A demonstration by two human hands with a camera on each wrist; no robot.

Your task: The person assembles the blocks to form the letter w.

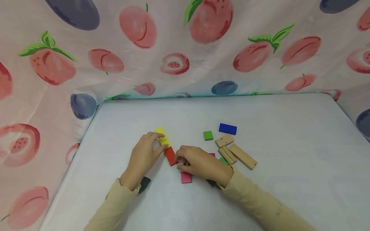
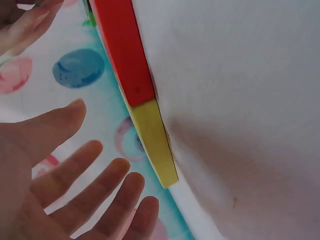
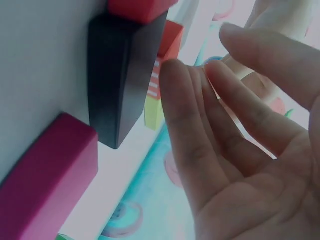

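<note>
A yellow block and a red block lie end to end in a slanting line on the table. My left hand is beside the yellow block, its thumb and fingertips near that block's edges. In the left wrist view its fingers are spread and hold nothing. My right hand hovers by the red block's near end, just above a pink block. Its extended fingers hold nothing in the right wrist view. A black block stands close to them there; the right hand mostly hides it from the head view.
To the right lie a green block, a blue block and several plain wooden blocks. Another green block shows partly behind the right hand. A fruit-print cloth hangs behind the white table.
</note>
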